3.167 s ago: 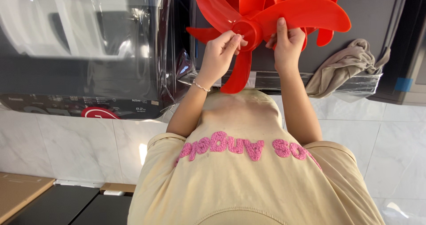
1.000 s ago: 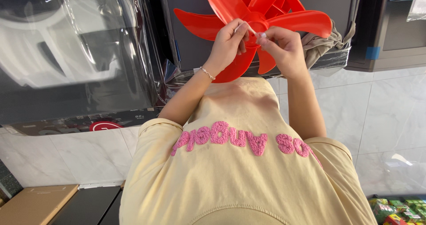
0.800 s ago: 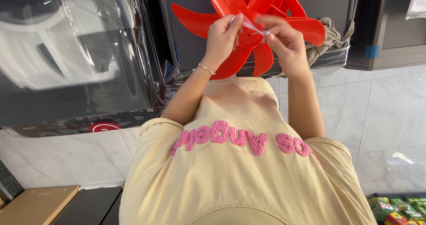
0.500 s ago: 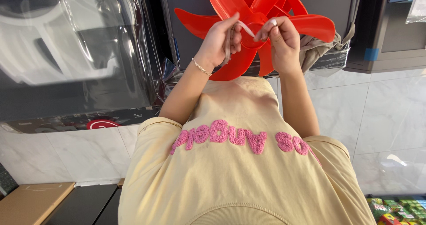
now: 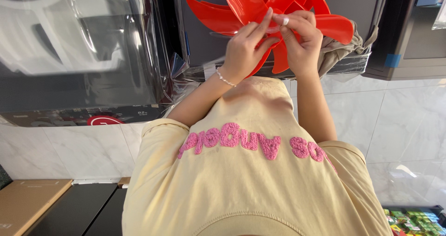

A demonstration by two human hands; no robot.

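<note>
Yellow shirt point(image 5: 251, 189) nearest; beyond it, left hand point(image 5: 244, 54) and right hand point(image 5: 302, 40) together, fingertips pinching a thin clear film at the red fan blade point(image 5: 241, 3) hub, held aloft; the film may tear, or the blade slip

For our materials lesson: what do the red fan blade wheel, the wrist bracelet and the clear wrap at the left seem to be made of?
Red fan blade wheel: probably moulded plastic, glossy, with bright highlights on thin curved blades.
Thin silvery wrist bracelet: looks like metal beads or chain, glinting; too small to be sure.
Clear wrap: thin plastic film, wrinkled, with sharp reflections.
</note>
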